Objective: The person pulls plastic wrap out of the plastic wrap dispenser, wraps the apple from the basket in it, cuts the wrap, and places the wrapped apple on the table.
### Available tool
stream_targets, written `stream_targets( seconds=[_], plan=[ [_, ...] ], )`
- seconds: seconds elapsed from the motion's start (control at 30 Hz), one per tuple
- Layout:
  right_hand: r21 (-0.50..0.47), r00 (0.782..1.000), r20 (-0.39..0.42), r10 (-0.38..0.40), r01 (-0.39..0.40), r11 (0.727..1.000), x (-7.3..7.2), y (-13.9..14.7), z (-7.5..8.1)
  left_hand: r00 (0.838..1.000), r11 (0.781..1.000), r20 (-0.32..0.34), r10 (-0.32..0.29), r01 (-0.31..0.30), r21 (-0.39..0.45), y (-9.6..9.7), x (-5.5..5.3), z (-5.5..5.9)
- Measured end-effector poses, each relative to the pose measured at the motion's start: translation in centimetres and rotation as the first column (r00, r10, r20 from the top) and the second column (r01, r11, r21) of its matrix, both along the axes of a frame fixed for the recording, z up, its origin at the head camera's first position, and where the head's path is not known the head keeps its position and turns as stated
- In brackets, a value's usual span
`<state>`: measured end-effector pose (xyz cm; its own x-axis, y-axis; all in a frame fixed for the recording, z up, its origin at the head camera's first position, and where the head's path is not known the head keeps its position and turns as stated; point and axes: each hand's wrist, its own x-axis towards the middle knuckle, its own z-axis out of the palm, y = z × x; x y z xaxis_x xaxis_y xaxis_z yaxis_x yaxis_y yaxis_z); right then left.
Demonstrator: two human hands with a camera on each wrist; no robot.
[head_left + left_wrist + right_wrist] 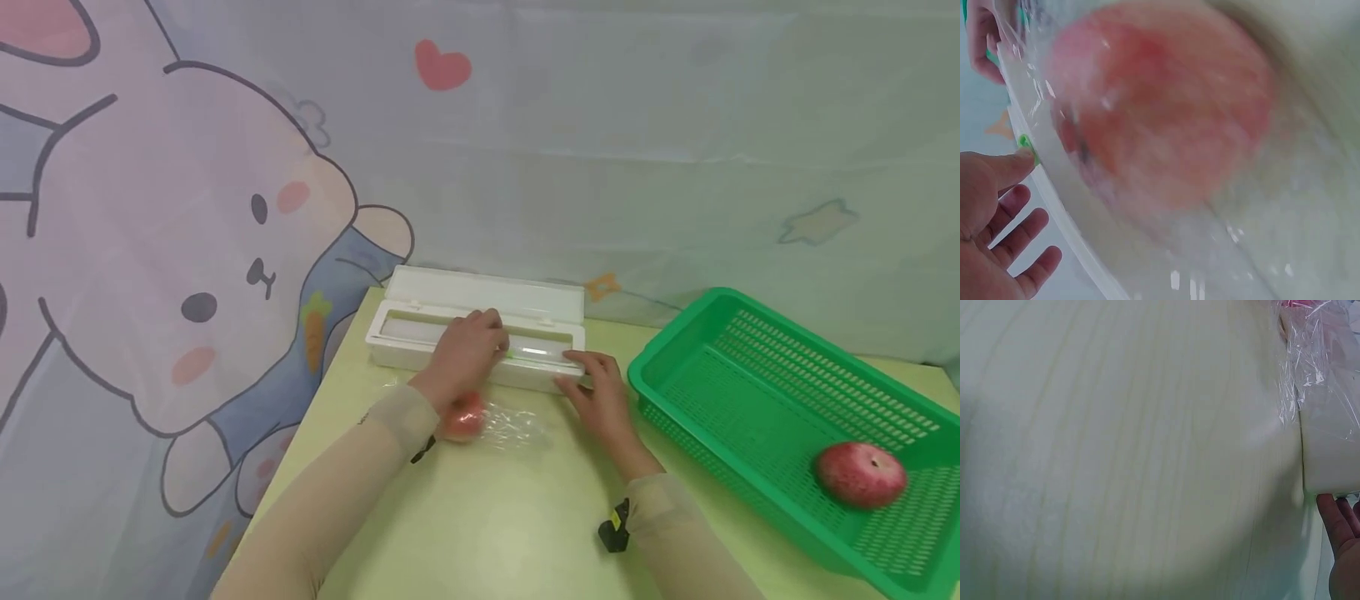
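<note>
A white cling film box [401,357] lies with its lid raised at the back, a pale roll inside. My left hand [468,346] reaches over its middle; in the left wrist view the thumb presses a green slide cutter [1025,146] on the box edge, the other fingers loosely bent and free. At the box's right end, my right hand [603,400] holds the corner between thumb and fingers. A round red fruit [465,419] sits in front of the box, partly behind my left wrist. Clear cling film [517,429] covers it and spreads crinkled to the right.
On the right stands a green plastic basket [757,492], its near corner close to my right hand. Inside it lies a reddish, pomegranate-like fruit [861,475]. Behind the pale yellow table [487,533] hangs a cloth [600,150] printed with a cartoon rabbit.
</note>
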<state>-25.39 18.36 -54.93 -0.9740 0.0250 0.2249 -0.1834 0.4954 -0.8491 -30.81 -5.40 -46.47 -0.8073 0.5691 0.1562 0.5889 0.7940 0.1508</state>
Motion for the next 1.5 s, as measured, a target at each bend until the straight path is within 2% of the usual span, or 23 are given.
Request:
stream_targets(
  seconds=[0.13, 0.3, 0.6, 0.77, 0.9, 1.2, 1.5],
  plan=[
    [0.007, 1.000, 0.011, -0.012, 0.012, 1.000, 0.2, 0.4, 0.3, 0.999, 1.000, -0.029, 0.026, -0.026, 0.018, -1.9, -0.3, 0.0],
    [0.015, 1.000, 0.017, 0.009, -0.009, 1.000, 0.2, 0.5, 0.4, 0.998, 1.000, -0.056, 0.022, -0.022, -0.003, -3.5, -0.6, -0.1],
    [0.004, 1.000, 0.004, 0.015, -0.015, 1.000, 0.1, 0.3, 0.0, 0.998, 0.999, -0.057, 0.031, -0.033, -0.038, -4.8, -0.8, -0.4],
    [0.006, 0.999, -0.031, 0.010, -0.010, 1.000, 0.0, 0.1, -0.1, 0.997, 0.998, -0.062, 0.044, -0.046, -0.031, -5.3, -0.6, 0.1],
    [0.017, 1.000, -0.016, 0.010, -0.010, 1.000, 0.1, 0.1, 0.0, 0.998, 0.998, -0.049, 0.042, -0.044, -0.034, -5.9, -0.6, 0.3],
    [0.018, 1.000, 0.010, 0.010, -0.010, 1.000, 0.1, 0.3, -0.1, 0.985, 0.995, -0.142, 0.101, -0.103, -0.008, -10.6, -1.0, -0.2],
    [0.027, 1.000, 0.000, 0.027, -0.027, 0.999, 0.1, 0.2, -0.1, 0.983, 0.999, -0.177, 0.050, -0.047, 0.018, -13.2, -1.4, -0.5]
  ],
)
